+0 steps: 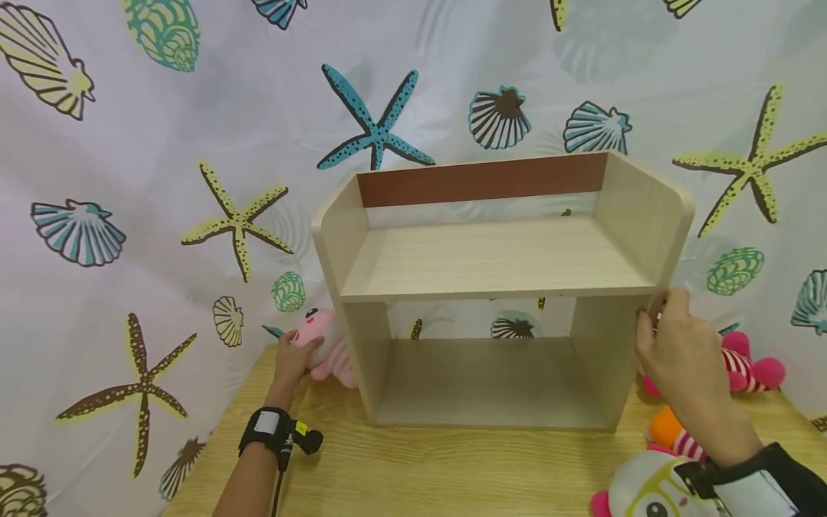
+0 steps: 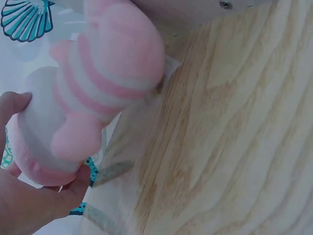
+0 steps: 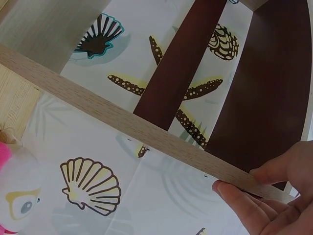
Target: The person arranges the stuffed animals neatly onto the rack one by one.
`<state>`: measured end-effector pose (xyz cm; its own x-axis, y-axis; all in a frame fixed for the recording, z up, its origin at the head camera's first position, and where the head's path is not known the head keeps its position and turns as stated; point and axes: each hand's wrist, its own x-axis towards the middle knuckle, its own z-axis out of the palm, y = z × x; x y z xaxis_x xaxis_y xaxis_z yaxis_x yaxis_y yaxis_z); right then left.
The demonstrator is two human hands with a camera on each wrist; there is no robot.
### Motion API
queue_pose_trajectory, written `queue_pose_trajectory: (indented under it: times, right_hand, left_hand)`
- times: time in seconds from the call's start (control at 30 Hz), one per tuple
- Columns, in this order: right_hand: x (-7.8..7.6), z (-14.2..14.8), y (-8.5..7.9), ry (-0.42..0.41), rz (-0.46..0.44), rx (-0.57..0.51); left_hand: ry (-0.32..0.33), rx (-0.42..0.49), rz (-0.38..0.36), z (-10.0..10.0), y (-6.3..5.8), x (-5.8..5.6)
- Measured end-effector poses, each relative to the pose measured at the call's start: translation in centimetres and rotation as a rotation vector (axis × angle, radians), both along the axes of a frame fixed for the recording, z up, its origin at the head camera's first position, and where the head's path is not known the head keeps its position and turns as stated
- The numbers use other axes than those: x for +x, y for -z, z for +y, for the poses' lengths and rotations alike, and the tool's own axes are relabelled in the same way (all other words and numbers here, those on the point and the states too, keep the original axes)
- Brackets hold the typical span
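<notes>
A pale wooden two-tier shelf [image 1: 497,258] with a brown back strip stands on the table. At its left side my left hand [image 1: 293,362] grips a pink and white striped plush toy [image 1: 332,359] by its head end. In the left wrist view, thumb and fingers wrap that end of the plush toy [image 2: 112,58], whose other end lies close to the shelf's side. My right hand [image 1: 688,373] pinches the edge of the shelf's right side panel. The right wrist view shows thumb and fingers of the right hand [image 3: 274,191] on either face of that panel edge [image 3: 161,147].
A white plush toy with yellow glasses [image 1: 639,485] lies at the front right of the wooden table [image 1: 400,474]. Behind the right forearm are an orange plush piece [image 1: 665,427] and a red-striped plush toy [image 1: 743,366]. A shell-patterned curtain [image 1: 129,158] hangs behind.
</notes>
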<state>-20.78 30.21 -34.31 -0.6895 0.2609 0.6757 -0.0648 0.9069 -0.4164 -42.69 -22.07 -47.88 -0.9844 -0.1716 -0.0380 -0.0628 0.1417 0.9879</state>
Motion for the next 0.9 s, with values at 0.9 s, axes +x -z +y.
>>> queue_pose_trajectory:
  times: [0.9]
  right_hand:
    - [0.1, -0.2, -0.2, -0.002, -0.032, 0.007]
  left_hand:
    - [-0.253, -0.194, 0.337, -0.3, -3.6, 7.8]
